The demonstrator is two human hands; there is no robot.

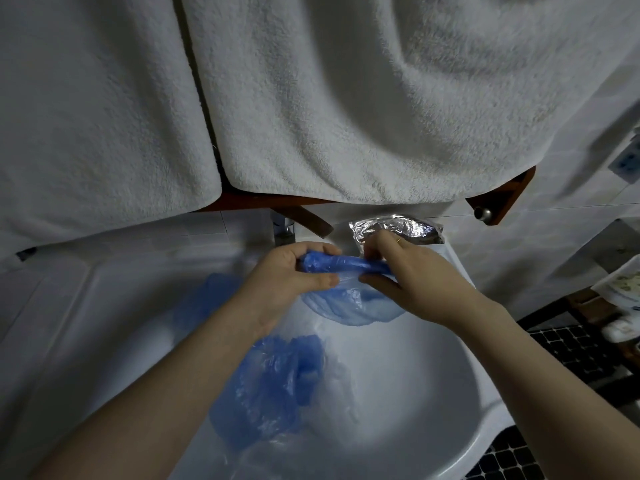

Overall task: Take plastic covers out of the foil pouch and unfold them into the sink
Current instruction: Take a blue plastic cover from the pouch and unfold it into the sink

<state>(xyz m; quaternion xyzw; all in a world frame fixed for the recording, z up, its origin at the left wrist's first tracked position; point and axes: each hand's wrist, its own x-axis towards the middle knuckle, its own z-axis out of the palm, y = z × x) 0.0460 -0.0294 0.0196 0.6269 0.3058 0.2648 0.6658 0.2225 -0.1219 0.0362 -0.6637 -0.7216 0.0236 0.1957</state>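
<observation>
A blue plastic cover [341,265] is stretched between both hands above the back of the white sink [408,382]. My left hand [294,275] grips its left end and my right hand [412,275] pinches its right end. Thin blue film [353,306] hangs from it toward the basin. An unfolded blue cover [273,386] lies in the sink under my left forearm, and another blue cover [204,299] lies on the left rim. The crumpled silver foil pouch [398,228] rests on the sink's back edge, just behind my right hand.
Two white towels [311,98] hang from a wooden rail [498,199] above the sink. A chrome tap [284,230] stands at the back. A dark tiled floor [571,355] and a shelf with white packets [623,282] are to the right.
</observation>
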